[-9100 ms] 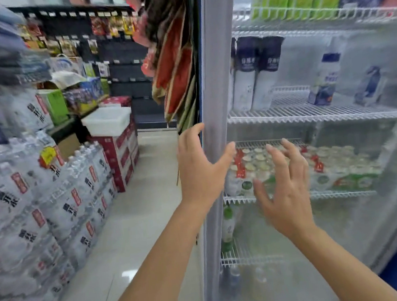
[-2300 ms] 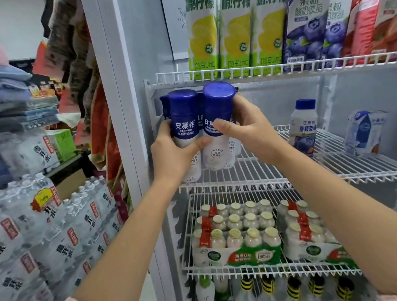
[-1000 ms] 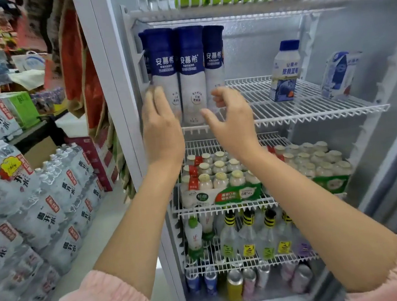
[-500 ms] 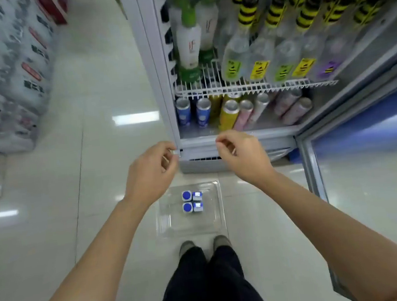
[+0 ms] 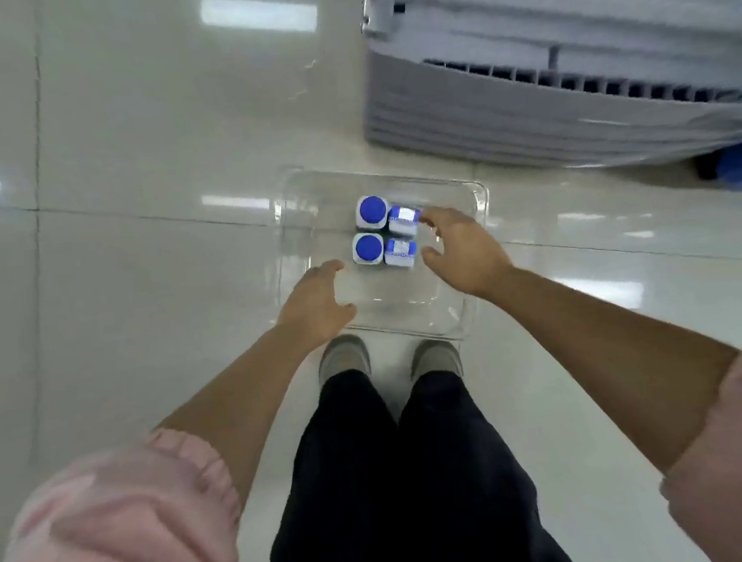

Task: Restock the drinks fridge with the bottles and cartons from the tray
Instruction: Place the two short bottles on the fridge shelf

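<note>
A clear plastic tray (image 5: pixel 291 197) lies on the floor in front of my feet. In it stand two bottles with blue caps, the far bottle (image 5: pixel 372 211) and the near bottle (image 5: pixel 368 248), with two blue-and-white cartons beside them, the far carton (image 5: pixel 404 218) and the near carton (image 5: pixel 400 252). My left hand (image 5: pixel 317 307) hovers open over the tray's near left part, just short of the near bottle. My right hand (image 5: pixel 462 250) is open right of the cartons, with its fingertips at the far carton. Neither hand holds anything.
The grey vented base of the fridge (image 5: pixel 547 106) fills the top right, a little beyond the tray. My shoes (image 5: pixel 345 356) stand at the tray's near edge. Glossy tiled floor (image 5: pixel 139 145) spreads to the left.
The view has tilted from the fridge shelves down to the floor. Both hands have dropped from the fridge's bottom edge to the tray and spread open around the bottles and cartons.
</note>
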Motion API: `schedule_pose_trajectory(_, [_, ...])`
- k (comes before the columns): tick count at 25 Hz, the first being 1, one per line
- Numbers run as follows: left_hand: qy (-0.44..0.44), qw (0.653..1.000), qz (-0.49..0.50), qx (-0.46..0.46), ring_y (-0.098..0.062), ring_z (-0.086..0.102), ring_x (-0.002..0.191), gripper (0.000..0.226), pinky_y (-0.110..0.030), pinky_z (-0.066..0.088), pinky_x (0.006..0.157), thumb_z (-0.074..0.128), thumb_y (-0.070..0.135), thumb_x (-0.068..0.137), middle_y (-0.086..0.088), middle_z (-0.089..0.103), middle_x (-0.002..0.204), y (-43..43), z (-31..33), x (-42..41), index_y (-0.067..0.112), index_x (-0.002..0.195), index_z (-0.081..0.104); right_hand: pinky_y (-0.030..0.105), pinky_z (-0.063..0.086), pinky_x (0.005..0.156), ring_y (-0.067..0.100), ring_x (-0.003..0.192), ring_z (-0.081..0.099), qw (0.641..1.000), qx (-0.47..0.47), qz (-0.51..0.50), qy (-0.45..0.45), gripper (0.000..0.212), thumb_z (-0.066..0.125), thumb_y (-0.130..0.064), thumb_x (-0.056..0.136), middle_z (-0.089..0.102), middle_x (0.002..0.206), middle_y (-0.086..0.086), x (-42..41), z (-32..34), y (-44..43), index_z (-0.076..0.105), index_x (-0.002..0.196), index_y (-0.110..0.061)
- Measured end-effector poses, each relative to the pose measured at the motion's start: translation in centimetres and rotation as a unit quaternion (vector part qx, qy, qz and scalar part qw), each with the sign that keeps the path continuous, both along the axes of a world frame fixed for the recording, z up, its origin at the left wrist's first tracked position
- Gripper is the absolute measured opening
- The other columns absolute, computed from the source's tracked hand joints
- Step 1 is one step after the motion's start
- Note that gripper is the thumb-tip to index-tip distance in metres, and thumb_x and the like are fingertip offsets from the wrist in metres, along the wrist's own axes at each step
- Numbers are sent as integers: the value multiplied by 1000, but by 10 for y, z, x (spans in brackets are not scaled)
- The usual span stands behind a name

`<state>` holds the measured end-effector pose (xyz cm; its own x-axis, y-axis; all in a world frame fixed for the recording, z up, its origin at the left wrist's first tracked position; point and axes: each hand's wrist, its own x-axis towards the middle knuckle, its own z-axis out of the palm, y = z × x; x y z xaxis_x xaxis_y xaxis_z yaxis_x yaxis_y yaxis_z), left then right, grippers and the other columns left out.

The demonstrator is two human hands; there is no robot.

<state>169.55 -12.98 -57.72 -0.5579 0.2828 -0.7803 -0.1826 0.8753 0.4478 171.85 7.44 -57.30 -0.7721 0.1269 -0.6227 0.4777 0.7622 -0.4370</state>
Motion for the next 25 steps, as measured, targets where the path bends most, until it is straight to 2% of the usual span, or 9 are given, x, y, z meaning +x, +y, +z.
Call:
schedule_pose_trajectory(3, [18,1000,4,-4,-29,40,131,77,-36,34,108,70,12,77,-15,40,144,10,-92,-6,13,143,30,39,41,101,32,121,48,999,0,46,8,54,59,-12,80,53,133,14,-28,-89,-3,46,132,-12])
schedule_pose_trajectory(6, [69,997,23,35,-28,42,129,80,-35,36,103,71,7,71,-12,43,142,22,-151,-12,16,141,34,39,40,102,30,126,44,997,3,76,32,62,61,-13,77,48,138,12,-47,-144,-6,41,136,-12])
schedule_pose_trajectory(10, [109,982,74,135,-22,58,106,63,-36,48,90,74,7,61,-4,62,118,30,-186,-15,19,120,54,39,47,89,28,108,55,994,-24,90,65,55,67,-18,71,60,121,6,-59,-170,-6,48,123,-18])
schedule_pose_trajectory(13, [79,973,120,182,-5,59,85,56,-15,45,75,82,9,60,4,64,100,30,-193,-16,16,109,56,33,46,80,24,95,55,995,-4,82,48,54,70,-31,72,63,112,0,-68,-177,-7,48,121,-25])
schedule_pose_trajectory(16, [46,968,125,211,11,55,80,57,-5,41,71,81,10,65,11,61,97,21,-193,-15,20,113,54,34,48,77,24,88,56,996,-35,54,53,52,74,-34,68,65,102,-2,-68,-179,-11,50,113,-24])
schedule_pose_trajectory(18, [34,966,140,214,5,57,88,62,-6,42,75,82,13,66,12,60,101,13,-182,-14,22,118,50,40,51,80,27,88,59,993,-94,33,64,49,78,-26,65,64,96,-1,-65,-169,-10,51,106,-19])
schedule_pose_trajectory(21, [42,955,191,222,-7,58,98,64,-17,45,85,84,15,64,16,60,103,-5,-140,-14,28,117,49,36,51,82,25,92,60,978,-195,-43,63,55,81,-9,61,61,100,3,-64,-128,-6,53,108,-12])
schedule_pose_trajectory(23, [21,947,219,235,-12,60,102,64,-26,48,88,84,16,64,14,62,105,-17,-95,-17,30,116,48,32,52,82,22,93,62,954,-274,-109,52,57,78,-3,61,63,103,8,-62,-82,-5,53,111,-14])
schedule_pose_trajectory(25, [1,938,237,253,-15,63,98,62,-28,50,82,83,24,62,5,64,105,-24,-38,-23,28,114,49,31,53,80,18,90,63,931,-332,-143,50,51,74,-1,62,65,98,3,-58,-26,-3,55,105,-21])
